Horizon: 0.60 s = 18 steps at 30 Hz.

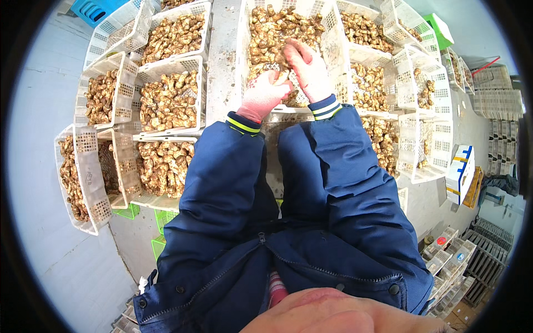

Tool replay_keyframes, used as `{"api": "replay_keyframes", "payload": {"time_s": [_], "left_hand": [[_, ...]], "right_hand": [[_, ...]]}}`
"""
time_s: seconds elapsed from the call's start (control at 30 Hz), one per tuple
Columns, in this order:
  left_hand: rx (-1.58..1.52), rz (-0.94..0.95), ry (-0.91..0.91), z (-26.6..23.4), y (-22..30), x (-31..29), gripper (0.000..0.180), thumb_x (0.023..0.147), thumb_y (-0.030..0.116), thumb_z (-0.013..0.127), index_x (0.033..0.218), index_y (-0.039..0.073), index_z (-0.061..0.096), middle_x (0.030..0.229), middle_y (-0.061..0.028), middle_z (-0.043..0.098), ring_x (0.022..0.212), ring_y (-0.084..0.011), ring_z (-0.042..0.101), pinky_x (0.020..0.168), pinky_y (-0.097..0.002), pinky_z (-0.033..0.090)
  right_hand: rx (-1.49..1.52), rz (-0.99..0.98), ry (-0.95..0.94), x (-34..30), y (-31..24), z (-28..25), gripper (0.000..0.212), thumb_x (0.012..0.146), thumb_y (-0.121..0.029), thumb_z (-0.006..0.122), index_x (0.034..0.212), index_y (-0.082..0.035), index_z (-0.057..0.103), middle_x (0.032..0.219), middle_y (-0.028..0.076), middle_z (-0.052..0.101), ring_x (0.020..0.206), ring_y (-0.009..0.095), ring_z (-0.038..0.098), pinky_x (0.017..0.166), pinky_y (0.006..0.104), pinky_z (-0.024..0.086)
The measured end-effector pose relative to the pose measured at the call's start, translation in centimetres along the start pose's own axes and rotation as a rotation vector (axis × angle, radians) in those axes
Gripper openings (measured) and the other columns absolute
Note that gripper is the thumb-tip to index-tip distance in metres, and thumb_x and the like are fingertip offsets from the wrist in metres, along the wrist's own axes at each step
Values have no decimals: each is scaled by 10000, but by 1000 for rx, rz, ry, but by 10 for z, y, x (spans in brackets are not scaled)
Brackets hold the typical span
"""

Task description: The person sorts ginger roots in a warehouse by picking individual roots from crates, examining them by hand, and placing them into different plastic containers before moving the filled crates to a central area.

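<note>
Handle mushrooms (275, 28) at upper centre as likely light, firm, bruisable, gripping mid-stem; cannot tell if holding any in curled left hand (265, 94) or right hand (308, 69).

The crate (335, 33) looks like smooth plastic, the brown produce (272, 33) rough-skinned. The jacket (211, 172) is smooth cloth with a faint sheen, its zip (262, 238) metallic.
</note>
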<state>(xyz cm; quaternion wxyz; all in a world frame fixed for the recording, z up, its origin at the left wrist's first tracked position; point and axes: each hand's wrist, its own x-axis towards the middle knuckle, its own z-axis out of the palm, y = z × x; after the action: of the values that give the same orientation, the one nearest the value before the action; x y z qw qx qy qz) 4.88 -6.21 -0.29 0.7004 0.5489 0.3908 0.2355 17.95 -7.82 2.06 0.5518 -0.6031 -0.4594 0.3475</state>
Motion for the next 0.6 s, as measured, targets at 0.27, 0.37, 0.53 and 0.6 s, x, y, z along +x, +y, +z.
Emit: {"api": "replay_keyframes", "payload": {"time_s": [0.27, 0.37, 0.53, 0.6], "left_hand": [[-389, -161, -208, -15, 16, -6, 318, 863, 209, 474, 1043, -46, 535, 875, -144, 617, 688, -193, 607, 603, -274, 494], [-402, -112, -251, -19, 15, -7, 336, 874, 224, 468, 1054, -53, 532, 884, -153, 623, 701, -196, 616, 645, -300, 511], [-588, -121, -371, -10, 16, -3, 388, 915, 293, 430, 1134, -22, 489, 943, -134, 616, 721, -190, 618, 661, -287, 512], [-594, -109, -350, -13, 9, 0, 418, 924, 351, 405, 1166, 15, 470, 982, -121, 607, 738, -189, 616, 680, -288, 510]], "right_hand": [[268, 40, 49, 5, 22, -9, 325, 863, -227, 500, 1101, -16, 566, 795, 23, 583, 659, 86, 501, 605, 224, 415], [397, 118, -78, -1, 10, -10, 352, 892, -264, 494, 1148, -26, 536, 719, -10, 505, 628, 65, 475, 570, 196, 396], [684, 320, -317, -6, 2, -17, 412, 895, -277, 504, 1242, -59, 457, 688, -49, 419, 592, 38, 407, 519, 172, 348], [632, 274, -217, -4, 6, -11, 405, 888, -265, 519, 1233, -59, 465, 716, -50, 429, 611, 32, 405, 535, 177, 346]]}}
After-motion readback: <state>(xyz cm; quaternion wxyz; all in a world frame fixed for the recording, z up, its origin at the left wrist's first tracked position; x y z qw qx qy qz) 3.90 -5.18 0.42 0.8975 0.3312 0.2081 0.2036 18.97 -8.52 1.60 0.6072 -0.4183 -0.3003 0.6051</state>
